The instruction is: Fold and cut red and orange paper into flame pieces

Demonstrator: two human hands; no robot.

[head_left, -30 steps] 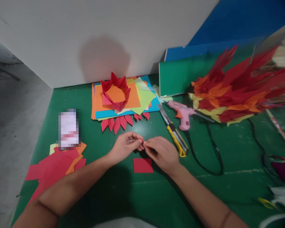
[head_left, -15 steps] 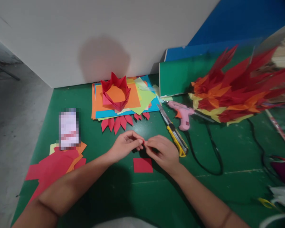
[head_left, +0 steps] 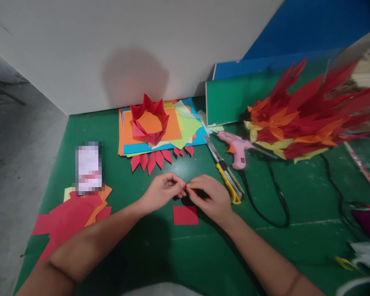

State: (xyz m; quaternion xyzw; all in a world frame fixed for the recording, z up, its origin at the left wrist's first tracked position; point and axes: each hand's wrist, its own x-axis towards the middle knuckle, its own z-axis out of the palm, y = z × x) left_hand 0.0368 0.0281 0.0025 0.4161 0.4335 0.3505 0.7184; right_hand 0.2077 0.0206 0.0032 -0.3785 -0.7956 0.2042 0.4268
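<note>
My left hand (head_left: pixel 163 191) and my right hand (head_left: pixel 211 197) meet fingertip to fingertip over the green table. Between them they pinch a small piece of red paper (head_left: pixel 185 187), mostly covered by the fingers. Just below lies a flat red paper rectangle (head_left: pixel 185 215). Beyond my hands, a row of pointed, folded red paper pieces (head_left: pixel 151 162) lies at the front of a stack of coloured paper (head_left: pixel 172 144). On that stack rests a ring of folded red paper (head_left: pixel 149 137) with pointed tips.
Right of my hands lie a yellow utility knife (head_left: pixel 230 183), its blade out, and a pink glue gun (head_left: pixel 239 152) with a black cord. A red and orange paper flame shape (head_left: pixel 296 119) stands farther right. At left, a phone (head_left: pixel 89 168) rests by red paper scraps (head_left: pixel 70 216).
Both hands stay together at the same spot, still pinching the red paper. The left fingers have shifted very slightly down. Nothing else has visibly moved.
</note>
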